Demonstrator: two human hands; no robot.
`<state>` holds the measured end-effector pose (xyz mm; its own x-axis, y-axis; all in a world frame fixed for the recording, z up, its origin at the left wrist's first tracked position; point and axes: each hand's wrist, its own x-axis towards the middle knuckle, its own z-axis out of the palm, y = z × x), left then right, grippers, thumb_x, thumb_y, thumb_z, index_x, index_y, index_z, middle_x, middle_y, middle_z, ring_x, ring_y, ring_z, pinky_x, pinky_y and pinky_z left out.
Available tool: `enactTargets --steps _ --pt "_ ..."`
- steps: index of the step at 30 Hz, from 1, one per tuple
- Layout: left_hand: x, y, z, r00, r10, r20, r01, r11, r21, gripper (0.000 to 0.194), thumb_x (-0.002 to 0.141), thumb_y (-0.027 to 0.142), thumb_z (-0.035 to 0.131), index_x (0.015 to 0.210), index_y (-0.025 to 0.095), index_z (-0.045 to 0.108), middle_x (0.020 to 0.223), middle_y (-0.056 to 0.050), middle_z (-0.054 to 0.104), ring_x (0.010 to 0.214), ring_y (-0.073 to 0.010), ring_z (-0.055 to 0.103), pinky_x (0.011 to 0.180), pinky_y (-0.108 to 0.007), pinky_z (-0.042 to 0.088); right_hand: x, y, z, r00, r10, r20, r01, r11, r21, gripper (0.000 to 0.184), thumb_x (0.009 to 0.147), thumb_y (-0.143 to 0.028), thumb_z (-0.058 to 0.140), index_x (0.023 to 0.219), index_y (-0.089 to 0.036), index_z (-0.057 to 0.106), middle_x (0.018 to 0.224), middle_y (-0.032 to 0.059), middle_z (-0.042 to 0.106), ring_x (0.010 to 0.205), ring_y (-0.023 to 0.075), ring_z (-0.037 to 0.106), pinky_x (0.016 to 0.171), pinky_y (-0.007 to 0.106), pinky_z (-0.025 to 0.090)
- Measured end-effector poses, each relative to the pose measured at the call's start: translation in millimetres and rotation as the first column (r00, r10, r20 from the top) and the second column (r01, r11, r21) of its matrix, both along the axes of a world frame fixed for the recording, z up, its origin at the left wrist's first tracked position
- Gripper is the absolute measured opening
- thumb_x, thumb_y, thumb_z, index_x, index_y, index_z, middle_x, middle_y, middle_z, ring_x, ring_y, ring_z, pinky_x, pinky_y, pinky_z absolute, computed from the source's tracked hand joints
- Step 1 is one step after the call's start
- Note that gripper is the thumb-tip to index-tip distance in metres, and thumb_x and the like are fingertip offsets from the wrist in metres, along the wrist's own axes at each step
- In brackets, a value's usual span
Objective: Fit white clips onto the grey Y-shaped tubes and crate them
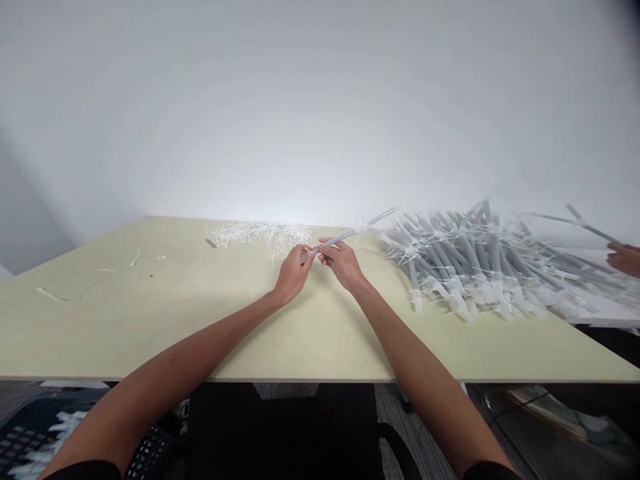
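Note:
A thin grey tube (pixel 342 237) slants up to the right above the middle of the table, with a clear or white piece around it partway along. My left hand (pixel 294 272) pinches its lower left end. Just beside it, my right hand (pixel 342 263) grips the same tube with fingers and thumb, the two hands nearly touching. Behind my left hand lies a loose pile of thin white strips (pixel 260 233), perhaps cable ties. To the right is a big heap of grey tubes (pixel 470 253) with white strips and translucent end pieces.
Another person's hand (pixel 624 259) holds a similar tube at the far right. White scraps (pixel 53 295) and a small grey piece (pixel 211 243) lie on the pale yellow table (pixel 200 347). A dark basket (pixel 30 427) stands below at left.

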<state>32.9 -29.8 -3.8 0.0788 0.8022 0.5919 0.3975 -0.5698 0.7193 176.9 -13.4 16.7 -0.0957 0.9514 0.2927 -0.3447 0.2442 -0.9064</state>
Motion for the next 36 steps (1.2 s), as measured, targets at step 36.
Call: enactTargets --steps 36 --pt "-7 3 15.9 1.0 -0.011 -0.023 0.01 0.998 -0.055 0.025 0.086 0.037 0.043 0.076 0.02 0.057 0.073 0.001 0.059 0.067 -0.0133 0.051 0.061 -0.025 0.037 -2 0 -4.8 0.994 0.088 -0.061 -0.083 0.993 0.079 0.018 0.069 -0.029 0.071 0.081 -0.02 0.06 0.089 0.0034 0.066 0.065 0.0102 0.055 0.07 0.028 0.048"
